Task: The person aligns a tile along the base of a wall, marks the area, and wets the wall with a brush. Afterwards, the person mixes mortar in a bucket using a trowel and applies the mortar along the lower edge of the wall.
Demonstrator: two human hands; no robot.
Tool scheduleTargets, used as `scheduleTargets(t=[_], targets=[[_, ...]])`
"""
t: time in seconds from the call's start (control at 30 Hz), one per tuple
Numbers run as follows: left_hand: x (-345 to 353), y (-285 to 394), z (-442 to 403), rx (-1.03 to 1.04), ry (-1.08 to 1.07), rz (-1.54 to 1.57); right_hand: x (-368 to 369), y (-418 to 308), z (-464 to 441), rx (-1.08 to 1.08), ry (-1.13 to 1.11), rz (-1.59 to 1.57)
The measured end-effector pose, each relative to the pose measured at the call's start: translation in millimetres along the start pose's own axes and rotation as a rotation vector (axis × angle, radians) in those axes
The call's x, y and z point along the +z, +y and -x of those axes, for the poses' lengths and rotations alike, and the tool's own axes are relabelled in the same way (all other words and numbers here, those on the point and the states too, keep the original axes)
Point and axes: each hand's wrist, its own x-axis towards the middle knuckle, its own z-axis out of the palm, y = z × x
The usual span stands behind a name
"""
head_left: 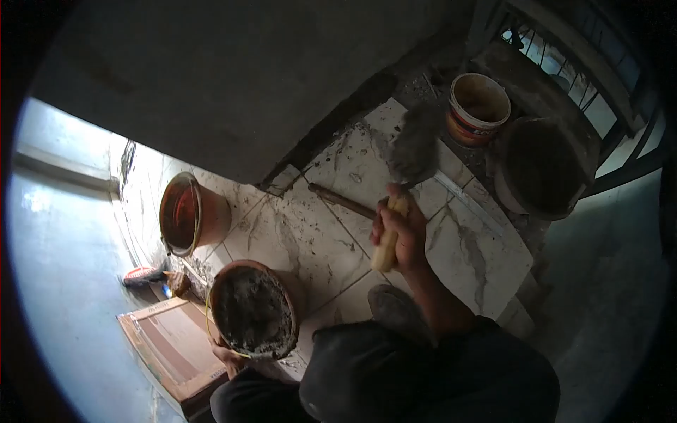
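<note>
My right hand (403, 233) is wrapped round the pale handle of a trowel (416, 148), whose grey blade points away over the marbled tiles (310, 240). A thin brown stick or tool handle (342, 199) lies on the tiles left of that hand. At the lower left, a bucket (254, 309) holds grey mortar. My left hand (229, 358) is at this bucket's lower left edge, beside its handle, partly hidden; what its fingers grip cannot be made out.
An orange bucket (196, 215) stands at the left, near a flat cardboard box (176, 345). A labelled paint bucket (478, 111) and a large dark tub (539, 169) are at the upper right, by a railing (564, 63). A grey wall (211, 77) borders the tiles.
</note>
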Motion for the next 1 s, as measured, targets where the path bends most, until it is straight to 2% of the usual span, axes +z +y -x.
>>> scheduleTargets(t=[0.07, 0.1, 0.13, 0.2, 0.27, 0.3, 0.33, 0.37, 0.4, 0.43, 0.5, 0.63, 0.67, 0.7, 0.83, 0.9, 1.0], targets=[[-40, -5, -20, 0.078, -0.131, -0.129, 19, 0, -26, -0.343, 0.354, 0.127], [-5, -8, 10, 0.085, -0.029, -0.100, 23, 5, -45, -0.401, 0.446, 0.127], [-38, -12, -15, 0.041, 0.014, -0.007, 22, 15, -70, -0.402, 0.446, 0.110], [43, -17, 48, 0.166, 0.053, -0.106, 7, 45, -139, -0.741, 0.819, 0.213], [-5, -15, 4, 0.121, 0.047, -0.034, -30, 81, -233, -1.090, 1.291, 0.885], [-27, -16, -10, 0.189, 0.073, -0.036, -50, 113, -285, -0.907, 1.233, 0.914], [-73, -16, -48, 0.200, 0.214, -0.057, -59, 142, -311, -0.716, 1.165, 0.948], [-67, -9, -31, 0.183, 0.183, -0.076, -44, 149, -282, -0.682, 1.174, 0.954], [-47, -16, -27, 0.158, 0.131, -0.073, -19, 132, -245, -0.507, 0.792, 0.619], [-96, -12, -64, 0.201, 0.256, -0.109, -1, 112, -212, -0.339, 0.410, 0.296], [-110, -4, -74, 0.174, 0.185, -0.128, 8, 106, -158, -0.312, 0.378, 0.089], [-100, -19, -63, 0.133, 0.058, -0.094, -59, 107, -134, -0.254, 0.443, 0.246], [-94, -18, -58, 0.130, 0.058, -0.102, -75, 103, -134, -0.149, 0.476, 0.327], [-87, -18, -53, 0.131, 0.060, -0.101, -85, 98, -142, -0.054, 0.502, 0.405], [-66, -14, -34, 0.122, 0.083, -0.113, -102, 91, -213, 0.018, 0.661, 0.313], [-60, -13, -27, 0.119, 0.099, -0.117, -118, 107, -256, -0.191, 0.702, 0.198], [-49, -13, -20, 0.112, 0.117, -0.125, -114, 111, -300, -0.191, 0.716, 0.183]])
